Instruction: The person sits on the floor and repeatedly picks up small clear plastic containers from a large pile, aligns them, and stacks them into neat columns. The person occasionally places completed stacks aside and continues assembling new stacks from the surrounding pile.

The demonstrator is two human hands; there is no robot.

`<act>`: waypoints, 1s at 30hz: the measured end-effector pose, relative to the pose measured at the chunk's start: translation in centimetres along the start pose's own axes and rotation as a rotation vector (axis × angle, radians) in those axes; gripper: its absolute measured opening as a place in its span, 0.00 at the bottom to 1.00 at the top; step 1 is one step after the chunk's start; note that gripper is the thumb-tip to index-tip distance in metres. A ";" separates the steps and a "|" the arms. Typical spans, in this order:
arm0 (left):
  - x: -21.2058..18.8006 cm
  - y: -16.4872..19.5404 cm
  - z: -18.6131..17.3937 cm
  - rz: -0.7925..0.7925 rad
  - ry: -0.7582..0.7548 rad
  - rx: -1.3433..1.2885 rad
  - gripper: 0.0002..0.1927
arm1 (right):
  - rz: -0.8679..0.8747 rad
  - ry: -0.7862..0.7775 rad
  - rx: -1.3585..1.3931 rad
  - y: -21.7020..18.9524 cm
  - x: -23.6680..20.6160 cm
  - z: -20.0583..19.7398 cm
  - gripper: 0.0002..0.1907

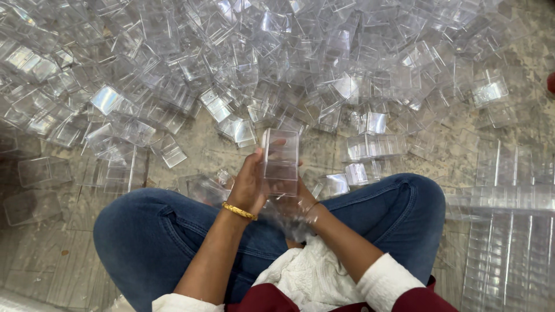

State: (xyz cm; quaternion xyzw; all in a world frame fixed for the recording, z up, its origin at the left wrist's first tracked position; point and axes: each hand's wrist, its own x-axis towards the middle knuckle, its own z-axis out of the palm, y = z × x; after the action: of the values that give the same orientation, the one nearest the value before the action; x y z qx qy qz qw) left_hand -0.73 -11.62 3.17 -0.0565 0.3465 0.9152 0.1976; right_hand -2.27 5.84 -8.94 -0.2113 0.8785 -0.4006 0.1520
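The left hand (pixel 247 186), a gold bangle (pixel 239 211) at its wrist, is closed around the near side of a clear plastic box (pixel 280 162), thumb on its front face. The right hand (pixel 300 199) sits under and behind the box, mostly hidden by it; it seems to cup the bottom, though I cannot tell how tightly the fingers close. The box is held upright above the lap, between the knees of the blue jeans (pixel 150 231). Beyond the knees, a heap of loose clear boxes (pixel 243 63) covers the floor (pixel 202 153). Along the floor's right edge, neat stacked rows of boxes (pixel 509 242) lie side by side. Gripping the box by its edges rather than its flat walls would likely keep it steady and unsmudged.
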 end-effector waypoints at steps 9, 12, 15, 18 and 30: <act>0.3 0.2 1.2 -0.130 0.116 0.365 0.41 | 0.282 0.576 0.728 -3.7 -2.3 -14.4 0.30; 0.5 -0.5 1.6 -0.209 0.045 0.437 0.46 | 0.164 0.509 0.902 -6.4 -2.9 -16.1 0.26; 0.2 -1.2 1.6 -0.172 -0.045 0.518 0.48 | 0.137 0.368 0.857 -7.9 -2.7 -14.8 0.24; 0.1 -1.3 1.3 -0.162 -0.062 0.593 0.47 | 0.223 0.274 0.825 -8.1 -2.9 -13.2 0.24; 1.0 -1.4 -0.3 -0.002 0.127 0.469 0.40 | -0.017 0.065 -0.237 -2.9 -5.4 -10.8 0.37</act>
State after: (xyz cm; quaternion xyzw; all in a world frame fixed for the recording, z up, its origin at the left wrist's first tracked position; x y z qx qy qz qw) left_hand -1.11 -10.59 1.86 -0.0669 0.5614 0.8040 0.1842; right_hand -1.63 13.69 0.61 -0.2221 0.9224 -0.3018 0.0940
